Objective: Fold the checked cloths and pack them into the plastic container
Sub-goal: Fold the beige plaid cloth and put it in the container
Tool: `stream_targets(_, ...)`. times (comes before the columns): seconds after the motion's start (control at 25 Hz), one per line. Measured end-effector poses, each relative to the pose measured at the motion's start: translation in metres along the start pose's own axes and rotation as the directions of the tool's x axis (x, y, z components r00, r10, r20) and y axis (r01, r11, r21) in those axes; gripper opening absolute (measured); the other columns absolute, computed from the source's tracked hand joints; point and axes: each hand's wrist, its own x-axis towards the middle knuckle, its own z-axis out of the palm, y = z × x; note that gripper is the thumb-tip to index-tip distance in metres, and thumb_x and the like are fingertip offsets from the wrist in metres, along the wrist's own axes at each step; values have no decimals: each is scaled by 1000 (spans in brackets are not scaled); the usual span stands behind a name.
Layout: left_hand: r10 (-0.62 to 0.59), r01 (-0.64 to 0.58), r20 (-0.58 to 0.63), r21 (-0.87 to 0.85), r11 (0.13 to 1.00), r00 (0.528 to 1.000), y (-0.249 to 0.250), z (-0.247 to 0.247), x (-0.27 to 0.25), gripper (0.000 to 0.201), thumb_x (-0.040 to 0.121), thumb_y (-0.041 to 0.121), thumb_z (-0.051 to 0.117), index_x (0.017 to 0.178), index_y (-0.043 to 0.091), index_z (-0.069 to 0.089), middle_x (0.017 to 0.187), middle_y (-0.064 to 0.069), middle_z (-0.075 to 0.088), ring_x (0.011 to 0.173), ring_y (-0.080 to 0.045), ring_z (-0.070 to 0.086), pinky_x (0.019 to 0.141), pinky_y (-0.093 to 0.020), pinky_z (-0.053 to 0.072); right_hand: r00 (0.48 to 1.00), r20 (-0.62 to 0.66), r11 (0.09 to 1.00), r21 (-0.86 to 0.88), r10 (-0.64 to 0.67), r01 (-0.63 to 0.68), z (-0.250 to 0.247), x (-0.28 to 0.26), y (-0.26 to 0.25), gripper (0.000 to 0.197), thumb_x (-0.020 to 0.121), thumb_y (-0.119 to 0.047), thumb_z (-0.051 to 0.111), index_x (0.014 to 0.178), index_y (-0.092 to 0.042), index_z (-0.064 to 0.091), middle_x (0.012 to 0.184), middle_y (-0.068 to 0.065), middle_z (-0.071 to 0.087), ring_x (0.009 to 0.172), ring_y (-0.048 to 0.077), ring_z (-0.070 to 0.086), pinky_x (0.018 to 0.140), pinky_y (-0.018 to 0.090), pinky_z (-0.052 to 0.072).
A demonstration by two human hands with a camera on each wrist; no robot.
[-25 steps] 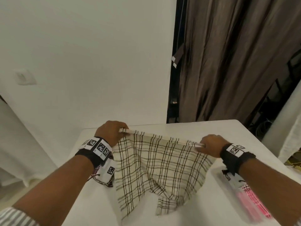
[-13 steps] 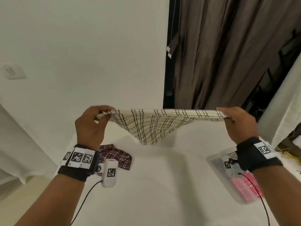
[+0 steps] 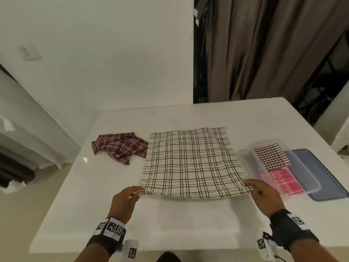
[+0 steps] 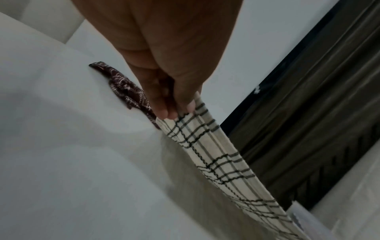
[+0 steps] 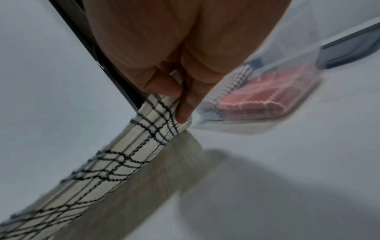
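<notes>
A cream cloth with black checks (image 3: 190, 163) lies spread on the white table (image 3: 188, 220), its near edge still lifted. My left hand (image 3: 138, 192) pinches the near left corner (image 4: 179, 116). My right hand (image 3: 250, 186) pinches the near right corner (image 5: 174, 110). A crumpled maroon checked cloth (image 3: 119, 146) lies to the left of it. To the right stands a clear plastic container (image 3: 245, 156) holding a folded dark-checked cloth (image 3: 271, 156) and a folded pink checked cloth (image 3: 283, 181).
A blue lid (image 3: 324, 178) lies under or beside the container at the right edge of the table. A white wall and brown curtains (image 3: 264, 48) stand behind the table. White covered furniture (image 3: 28, 129) is at the left.
The cream cloth was held up stretched in the air between both hands; now it is laid flat on the table, and both hands have come down toward me with its near corners.
</notes>
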Motion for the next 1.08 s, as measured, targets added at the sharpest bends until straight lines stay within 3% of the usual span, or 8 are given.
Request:
stream_targets(0.24, -47, 12, 191, 180, 984, 981, -25, 42, -55, 33, 87, -6, 54, 100, 19, 72, 103, 1, 73, 96, -14, 67, 93, -33, 54, 976, 211, 997, -68, 50, -37, 10, -34, 65, 41, 87, 7, 55, 93, -32, 69, 110, -4, 67, 106, 16, 59, 94, 24, 40)
stream_targets(0.4, -162, 107, 277, 205, 973, 947, -36, 52, -71, 41, 89, 2, 56, 71, 38, 62, 92, 6, 73, 89, -12, 66, 90, -32, 53, 956, 284, 973, -231, 68, -1, 12, -41, 80, 32, 93, -8, 55, 85, -36, 68, 105, -15, 65, 107, 14, 54, 88, 22, 36)
stream_targets(0.48, -197, 136, 259, 234, 963, 946, -41, 50, -64, 38, 90, 8, 55, 72, 41, 62, 90, 10, 72, 89, -10, 66, 87, -32, 54, 964, 260, 966, -258, 50, 19, 14, -37, 72, 27, 92, -15, 57, 84, -39, 64, 104, -13, 64, 106, 14, 53, 88, 27, 40)
stream_targets(0.6, -94, 47, 198, 229, 972, 976, -35, 52, -34, 33, 90, 10, 56, 92, 43, 61, 104, 14, 68, 100, -11, 64, 90, -29, 51, 950, 302, 945, -284, -73, 163, 35, -14, 47, 28, 90, -26, 60, 114, -40, 58, 126, -11, 57, 118, 9, 43, 102, 28, 38)
stream_targets(0.72, 42, -113, 245, 286, 952, 969, -20, 68, 16, 39, 90, 19, 61, 125, 34, 55, 134, 8, 55, 123, -17, 52, 103, -34, 46, 885, 444, 890, -335, -139, 308, 82, 30, 7, 67, 87, -52, 58, 146, -37, 32, 154, -14, 28, 142, 10, 21, 116, 32, 23)
stream_targets(0.84, 79, -241, 374, 410, 880, 924, -3, 96, 66, 73, 88, 43, 65, 150, 31, 28, 162, 5, 18, 147, -21, 20, 119, -42, 25, 814, 552, 807, -387, -184, 445, 135, 74, -34, 93, 81, -69, 55, 154, -37, 6, 162, -15, -3, 149, 14, -8, 120, 37, 2)
stream_targets(0.96, 132, -345, 445, 440, 829, 886, 4, 125, 113, 98, 83, 61, 62, 157, 27, 6, 164, 1, -10, 151, -22, -6, 123, -45, 6, 735, 641, 719, -403, -219, 566, 178, 109, -57, 107, 75, -79, 51, 152, -38, -10, 159, -12, -25, 144, 15, -29, 118, 44, -11)
stream_targets(1.08, 88, -336, 484, 455, 825, 870, -7, 135, 140, 108, 78, 84, 39, 155, 29, -13, 161, 1, -25, 148, -24, -22, 121, -48, -3, 689, 709, 667, -443, -148, 599, 197, 126, -51, 114, 70, -86, 47, 150, -39, -19, 155, -9, -35, 141, 18, -37, 118, 53, -13)
